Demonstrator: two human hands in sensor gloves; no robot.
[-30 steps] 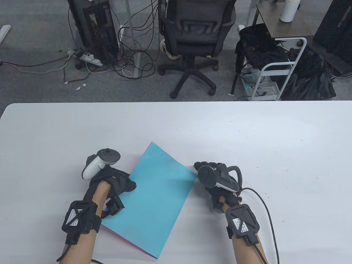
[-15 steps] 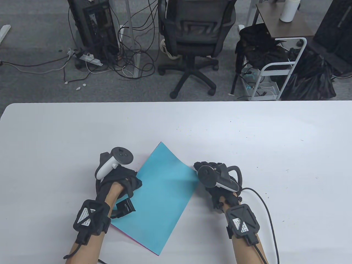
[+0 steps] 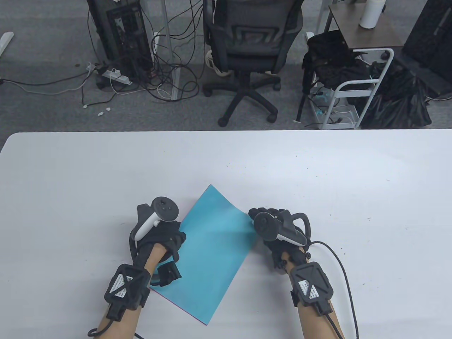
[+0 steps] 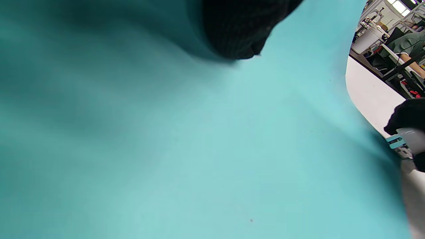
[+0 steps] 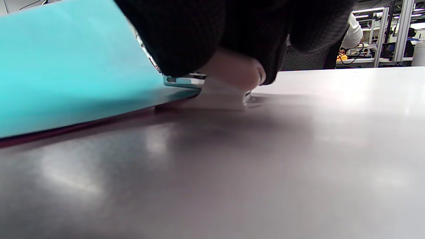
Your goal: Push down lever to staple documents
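A light blue sheet (image 3: 208,250) lies over a pink sheet on the white table (image 3: 317,169), its right corner pushed into a small white stapler. My left hand (image 3: 171,242) grips the sheets' left edge; a gloved finger lies on top of the blue sheet (image 4: 199,149) in the left wrist view. My right hand (image 3: 259,220) covers the stapler and hides it in the table view. In the right wrist view the stapler (image 5: 232,78) sits on the table under my fingers, with the sheets' corner (image 5: 179,94) in its mouth. The stapler's blue-tipped nose (image 4: 406,141) shows in the left wrist view.
A cable (image 3: 344,268) runs from my right wrist across the table to the near edge. An office chair (image 3: 247,53) and a white cart (image 3: 353,99) stand beyond the table's far edge.
My left hand has moved right and slightly nearer, sliding the sheets toward my right hand. The blue sheet now bows up a little. The right hand has stayed on the stapler.
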